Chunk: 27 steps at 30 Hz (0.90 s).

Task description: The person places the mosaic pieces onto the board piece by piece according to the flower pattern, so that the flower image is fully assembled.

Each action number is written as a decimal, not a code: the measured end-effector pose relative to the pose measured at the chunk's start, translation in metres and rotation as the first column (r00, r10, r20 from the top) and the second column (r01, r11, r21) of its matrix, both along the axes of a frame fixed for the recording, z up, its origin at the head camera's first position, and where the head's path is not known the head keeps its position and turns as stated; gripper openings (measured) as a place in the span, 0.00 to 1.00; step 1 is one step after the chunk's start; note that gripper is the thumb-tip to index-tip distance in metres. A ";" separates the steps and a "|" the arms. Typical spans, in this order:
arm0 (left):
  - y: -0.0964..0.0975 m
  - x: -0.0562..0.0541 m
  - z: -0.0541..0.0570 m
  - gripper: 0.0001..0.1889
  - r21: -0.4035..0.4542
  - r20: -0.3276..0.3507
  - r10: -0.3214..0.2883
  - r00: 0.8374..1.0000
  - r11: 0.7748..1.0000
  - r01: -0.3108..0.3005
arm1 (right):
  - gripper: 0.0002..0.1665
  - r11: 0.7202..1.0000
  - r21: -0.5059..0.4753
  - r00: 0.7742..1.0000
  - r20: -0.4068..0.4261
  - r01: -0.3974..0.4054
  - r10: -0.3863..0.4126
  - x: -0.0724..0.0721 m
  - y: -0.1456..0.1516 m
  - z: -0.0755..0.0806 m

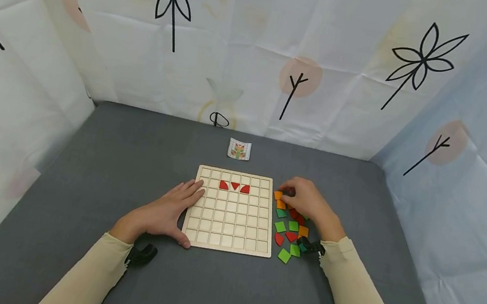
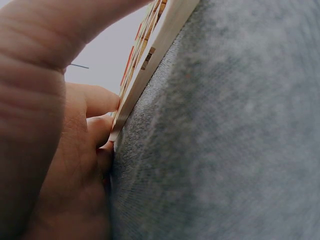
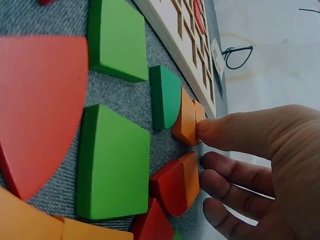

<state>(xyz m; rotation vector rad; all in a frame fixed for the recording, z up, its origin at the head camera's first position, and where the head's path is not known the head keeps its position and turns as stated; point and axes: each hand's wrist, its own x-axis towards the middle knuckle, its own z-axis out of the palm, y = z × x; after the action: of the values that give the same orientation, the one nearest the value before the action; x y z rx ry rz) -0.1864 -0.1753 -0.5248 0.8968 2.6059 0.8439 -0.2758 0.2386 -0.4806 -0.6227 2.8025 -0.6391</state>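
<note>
While the flat left hand [image 1: 165, 212] steadies the wooden grid board [image 1: 231, 210], the right hand [image 1: 307, 200] pinches an orange tile [image 1: 278, 195].

Bright, even, soft light with faint shadows; wide-angle bending at head-view edges; blurred wrist close-ups.

Between our hands lies the grid board [image 1: 231, 211], three pieces [image 1: 234, 186] seated in its second row from the far edge. Our left hand [image 1: 168, 211] rests against its left edge; our right hand [image 1: 308, 201] sits over the loose tiles [image 1: 291, 229] just right of it. Beyond both hands lies a small card [image 1: 239, 149].
</note>
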 end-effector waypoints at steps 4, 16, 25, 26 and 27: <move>0.000 0.000 0.000 0.76 0.001 -0.005 -0.001 1.000 1.000 0.001 | 0.13 1.000 -0.005 1.000 0.011 0.016 -0.016 -0.002 -0.001 -0.001; -0.001 0.000 -0.001 0.76 0.014 -0.023 -0.012 1.000 1.000 0.012 | 0.15 1.000 0.004 1.000 -0.007 0.012 -0.012 -0.002 -0.001 0.000; 0.000 -0.001 -0.001 0.76 0.004 -0.017 -0.005 1.000 1.000 0.006 | 0.14 1.000 0.012 1.000 -0.020 -0.002 0.002 -0.004 -0.001 -0.001; 0.000 -0.001 -0.001 0.76 0.005 -0.016 -0.006 1.000 1.000 0.006 | 0.14 1.000 0.015 1.000 -0.022 -0.003 0.003 -0.004 -0.001 -0.001; 0.000 -0.001 -0.001 0.76 0.004 -0.016 -0.007 1.000 1.000 0.007 | 0.14 1.000 0.018 1.000 -0.025 -0.004 0.004 -0.004 -0.001 -0.001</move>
<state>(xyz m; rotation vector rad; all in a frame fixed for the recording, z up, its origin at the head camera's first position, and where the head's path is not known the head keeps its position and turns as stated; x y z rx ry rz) -0.1878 -0.1751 -0.5256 0.9167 2.6141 0.8444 -0.2795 0.2376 -0.4819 -0.6372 2.8261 -0.6092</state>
